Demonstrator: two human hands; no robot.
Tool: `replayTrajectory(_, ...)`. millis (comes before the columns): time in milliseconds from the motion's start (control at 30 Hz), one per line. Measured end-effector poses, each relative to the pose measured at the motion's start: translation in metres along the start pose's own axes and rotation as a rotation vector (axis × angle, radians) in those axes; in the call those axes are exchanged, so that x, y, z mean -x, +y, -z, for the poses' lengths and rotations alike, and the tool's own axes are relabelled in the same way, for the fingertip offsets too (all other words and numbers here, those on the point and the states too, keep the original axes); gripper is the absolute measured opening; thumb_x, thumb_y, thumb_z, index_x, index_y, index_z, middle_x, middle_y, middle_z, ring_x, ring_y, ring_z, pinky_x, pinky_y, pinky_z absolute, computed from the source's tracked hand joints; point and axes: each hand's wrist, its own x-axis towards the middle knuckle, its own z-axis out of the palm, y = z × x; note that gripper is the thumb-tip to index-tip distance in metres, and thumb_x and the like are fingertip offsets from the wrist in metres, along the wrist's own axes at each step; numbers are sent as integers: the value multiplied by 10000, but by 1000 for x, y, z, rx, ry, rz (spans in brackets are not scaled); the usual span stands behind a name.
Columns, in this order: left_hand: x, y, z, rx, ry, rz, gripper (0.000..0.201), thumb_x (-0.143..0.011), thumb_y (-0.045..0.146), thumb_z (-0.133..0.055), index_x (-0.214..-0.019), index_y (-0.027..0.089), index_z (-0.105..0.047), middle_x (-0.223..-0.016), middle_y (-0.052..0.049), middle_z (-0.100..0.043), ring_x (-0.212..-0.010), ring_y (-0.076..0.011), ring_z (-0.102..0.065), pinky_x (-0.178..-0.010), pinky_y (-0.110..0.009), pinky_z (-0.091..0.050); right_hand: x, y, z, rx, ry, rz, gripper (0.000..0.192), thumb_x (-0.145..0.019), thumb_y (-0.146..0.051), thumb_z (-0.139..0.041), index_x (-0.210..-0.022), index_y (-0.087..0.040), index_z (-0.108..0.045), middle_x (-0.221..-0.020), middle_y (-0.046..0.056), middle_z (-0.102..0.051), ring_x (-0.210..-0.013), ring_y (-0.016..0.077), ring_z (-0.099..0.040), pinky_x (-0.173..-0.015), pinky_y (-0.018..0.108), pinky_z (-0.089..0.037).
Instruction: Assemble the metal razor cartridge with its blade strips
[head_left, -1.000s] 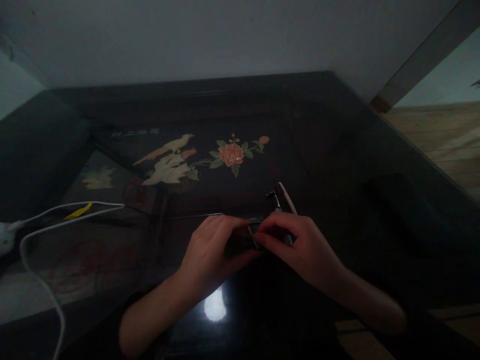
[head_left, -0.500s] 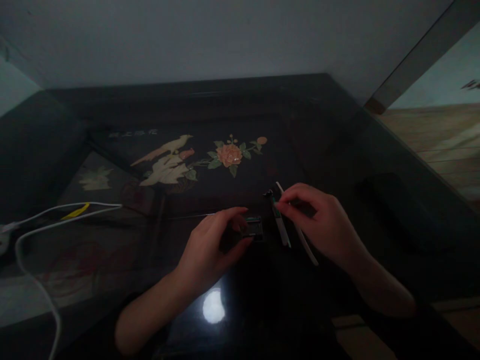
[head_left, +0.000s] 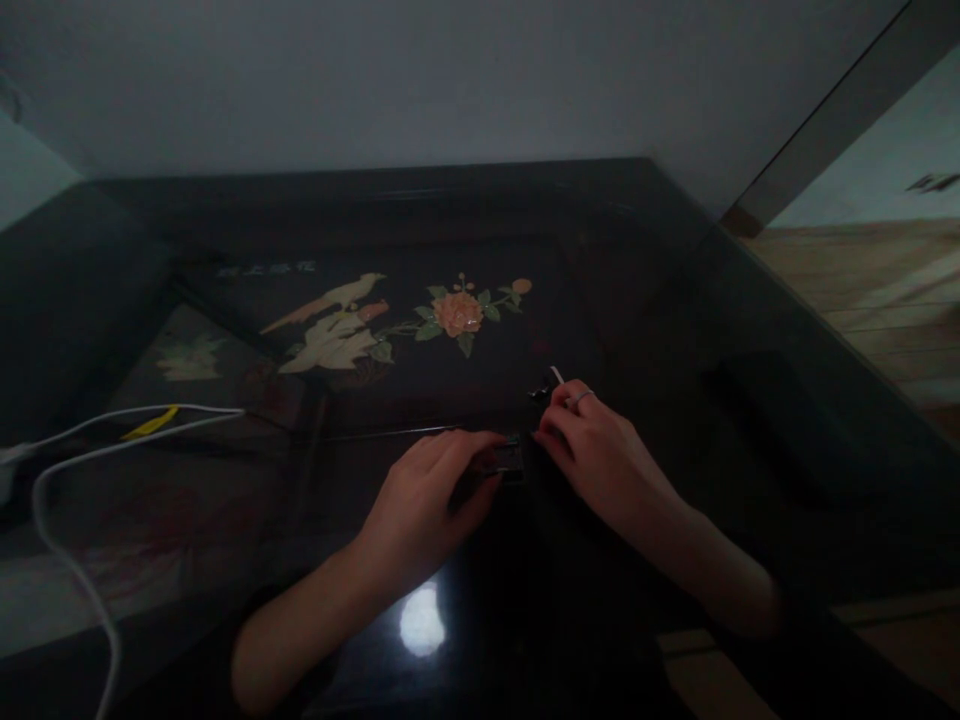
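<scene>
My left hand [head_left: 427,500] grips a small dark rectangular case with a frame-like opening [head_left: 511,460] by its left end, thumb below and fingers above. Just right of the case is my right hand [head_left: 592,440], its thumb and fingertips pinched together and a ring on one finger. Whatever sits in that pinch is too dark to make out. Past its fingertips lie some small shiny dark pieces [head_left: 538,392] and the end of a thin white strip [head_left: 556,375]. My right hand hides the rest of the strip.
A glossy dark table [head_left: 637,300] bears an inlaid bird [head_left: 337,300] and flower [head_left: 457,313]. A white cable [head_left: 75,575] with a yellow tie [head_left: 152,424] runs along the left. On the right lies a dark oblong object [head_left: 787,425]. A pale wall [head_left: 375,80] stands behind.
My right hand has moved left and slightly down from the strips to beside the case, now covering the strips. My left hand keeps its hold on the case, almost in place.
</scene>
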Motion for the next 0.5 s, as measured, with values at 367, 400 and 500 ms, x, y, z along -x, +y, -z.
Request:
replayTrajectory(367,1,1,-1,-2,-27,-6,265,-884,137,-535,-1137,208,-571,-959,-43,-705,-896,-199,-664,-803,-353,-528,4,1,-3,-3,10,60,96,-837,-83,-571,-797,-142,-636,-1011,140,-596,-802,220,-643,-740,366,-542)
replayTrajectory(400,1,0,-1,-2,-27,-7,265,-886,135,-532,-1138,209,-571,-959,-43,-704,-896,-198,-663,-803,-352,-526,4,1,-2,-1,4,61,95,-832,-78,-578,-797,-143,-638,-1000,134,-608,-808,222,-646,-744,365,-540)
replayTrajectory(500,0,-1,-1,18,-29,-4,242,-888,133,-528,-1112,203,-583,-954,-43,-705,-887,-193,-663,-803,-347,-525,5,-1,-1,1,2,55,103,-832,-69,-588,-792,-149,-641,-945,107,-641,-819,230,-649,-754,365,-530)
